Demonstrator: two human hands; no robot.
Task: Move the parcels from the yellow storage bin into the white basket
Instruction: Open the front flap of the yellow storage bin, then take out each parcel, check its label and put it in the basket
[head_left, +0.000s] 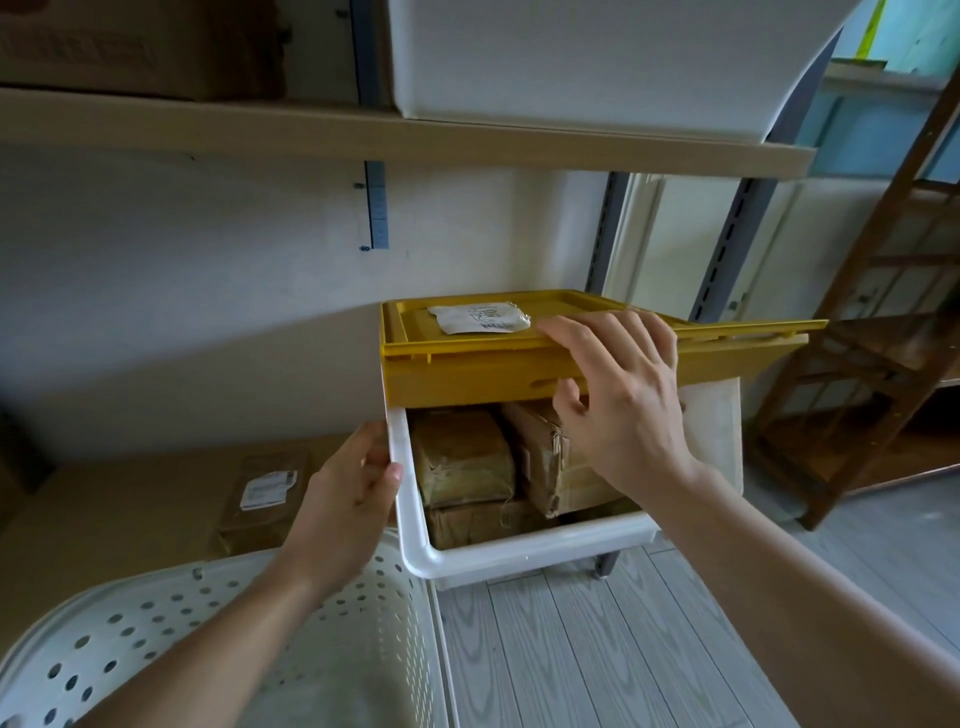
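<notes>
I am seeing my left hand (358, 488) gripping the bin's white front edge (402, 483), my right hand (618, 395) pinching the yellow lid (467, 358); three brown parcels (462, 457) showing inside, white basket (156, 623) just beside.

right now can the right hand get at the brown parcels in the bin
Probably yes: the right hand holds the yellow lid up, leaving the front open, and the brown parcels sit just behind its fingers.

A white wall (182, 270) fills the left, a beige shelf (311, 135) crosses the top, grey plank floor (597, 649) lower right, brown wooden rack (893, 338) far right.
</notes>
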